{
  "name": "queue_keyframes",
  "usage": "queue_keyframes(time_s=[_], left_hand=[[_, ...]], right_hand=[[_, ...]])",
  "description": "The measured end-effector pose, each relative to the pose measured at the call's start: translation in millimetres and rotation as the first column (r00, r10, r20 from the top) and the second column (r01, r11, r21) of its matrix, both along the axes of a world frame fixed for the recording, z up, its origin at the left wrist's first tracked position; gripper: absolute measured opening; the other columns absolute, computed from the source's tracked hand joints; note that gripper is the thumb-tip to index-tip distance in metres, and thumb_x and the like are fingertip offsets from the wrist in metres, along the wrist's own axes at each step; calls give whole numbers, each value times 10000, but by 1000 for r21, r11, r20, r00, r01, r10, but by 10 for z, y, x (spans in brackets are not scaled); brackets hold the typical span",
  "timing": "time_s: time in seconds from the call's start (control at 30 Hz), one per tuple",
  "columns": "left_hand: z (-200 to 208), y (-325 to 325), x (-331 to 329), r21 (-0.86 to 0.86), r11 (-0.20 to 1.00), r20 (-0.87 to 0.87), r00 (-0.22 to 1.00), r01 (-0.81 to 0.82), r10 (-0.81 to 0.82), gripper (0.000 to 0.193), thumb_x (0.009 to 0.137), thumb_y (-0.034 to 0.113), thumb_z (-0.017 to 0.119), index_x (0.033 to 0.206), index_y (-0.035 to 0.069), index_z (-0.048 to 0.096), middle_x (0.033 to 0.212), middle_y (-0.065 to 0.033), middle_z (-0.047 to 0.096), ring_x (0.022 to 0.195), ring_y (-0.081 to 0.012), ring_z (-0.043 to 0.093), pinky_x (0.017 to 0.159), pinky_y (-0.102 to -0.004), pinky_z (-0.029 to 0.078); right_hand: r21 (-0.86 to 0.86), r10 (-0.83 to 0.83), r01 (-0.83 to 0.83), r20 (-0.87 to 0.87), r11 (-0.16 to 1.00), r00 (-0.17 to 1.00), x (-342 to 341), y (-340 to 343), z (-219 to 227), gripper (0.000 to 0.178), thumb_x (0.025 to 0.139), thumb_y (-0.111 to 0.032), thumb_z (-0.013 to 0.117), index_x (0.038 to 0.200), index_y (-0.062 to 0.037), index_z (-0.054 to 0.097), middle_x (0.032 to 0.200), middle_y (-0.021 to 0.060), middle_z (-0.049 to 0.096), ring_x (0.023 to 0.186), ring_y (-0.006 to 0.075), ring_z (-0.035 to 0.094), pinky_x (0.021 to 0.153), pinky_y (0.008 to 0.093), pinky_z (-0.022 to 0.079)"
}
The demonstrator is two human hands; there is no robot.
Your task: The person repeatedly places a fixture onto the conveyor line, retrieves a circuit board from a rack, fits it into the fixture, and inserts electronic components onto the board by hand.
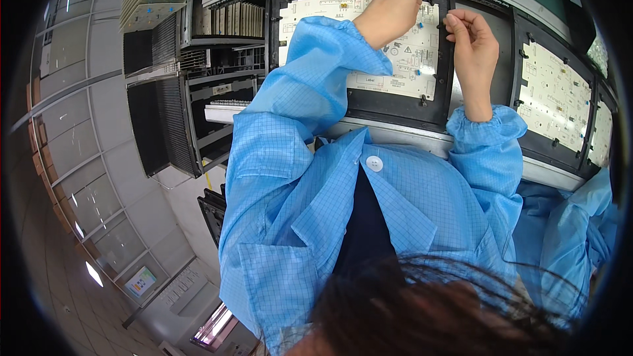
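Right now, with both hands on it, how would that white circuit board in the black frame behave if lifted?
The white circuit board looks flat and thin, so probably stiff and light. Small parts stand on its face, so likely fragile. The black frame holds it with edge clips, so it may resist until freed. The left hand and right hand touch its top.

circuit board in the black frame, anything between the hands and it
Nothing visible. The left hand already rests on the upper part of the white circuit board, and the right hand is at the right edge of the black frame.
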State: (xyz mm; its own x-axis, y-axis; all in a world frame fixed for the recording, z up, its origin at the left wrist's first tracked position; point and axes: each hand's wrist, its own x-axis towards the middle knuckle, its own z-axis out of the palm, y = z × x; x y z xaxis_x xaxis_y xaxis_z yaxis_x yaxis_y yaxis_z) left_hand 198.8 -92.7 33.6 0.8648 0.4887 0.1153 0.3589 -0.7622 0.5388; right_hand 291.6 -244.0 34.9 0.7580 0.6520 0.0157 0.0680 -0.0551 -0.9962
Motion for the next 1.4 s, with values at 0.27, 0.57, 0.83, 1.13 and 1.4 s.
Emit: queue_keyframes(time_s=[0.27, 0.57, 0.83, 1.13, 1.4], left_hand=[[112, -60, -225, 139, 989, 47, 997, 53, -60, 218, 814, 106, 669, 993, -16, 686, 925, -227, 678, 925, -380, 644, 850, -434, 495], [72, -424, -651, 120, 990, -63, 995, 79, -72, 79, 791, 3, 652, 867, -1, 671, 891, -173, 648, 949, -345, 560, 862, -420, 453], [242, -431, -756, -8, 1000, 80, 997, 10, -9, 78, 837, 19, 607, 900, -5, 645, 839, -189, 654, 884, -369, 584, 837, -422, 470], [380, -540, -1002, -207, 971, 203, 966, -118, 161, 106, 857, 48, 630, 925, -22, 671, 798, -185, 680, 733, -316, 664, 693, -385, 528], [287, -611, -1065, -254, 942, 154, 953, -218, 262, 157, 855, 48, 629, 970, -13, 716, 817, -199, 693, 741, -302, 691, 694, -365, 544]], right_hand=[[-118, 5, -5, 5, 993, 1000, 188, 7, -135, 166, 884, -110, 707, 1008, -5, 740, 883, 45, 717, 765, 69, 599, 679, 208, 481], [-450, 244, -37, 412, 892, 878, 328, 359, -59, 263, 791, -134, 721, 1038, -43, 714, 816, 70, 729, 767, 133, 680, 698, 278, 507], [-509, 215, 36, 424, 860, 880, 369, 437, -111, 306, 731, -157, 702, 1033, -106, 691, 824, 43, 734, 850, 232, 700, 771, 356, 522], [-555, 202, 163, 537, 816, 819, 261, 459, -65, 290, 747, -187, 736, 1019, -102, 687, 809, 34, 729, 756, 193, 679, 709, 311, 501], [-280, 122, 234, 844, 931, 523, 496, 611, 161, 182, 919, -234, 646, 1036, -100, 689, 806, 59, 714, 731, 229, 672, 691, 317, 523]])
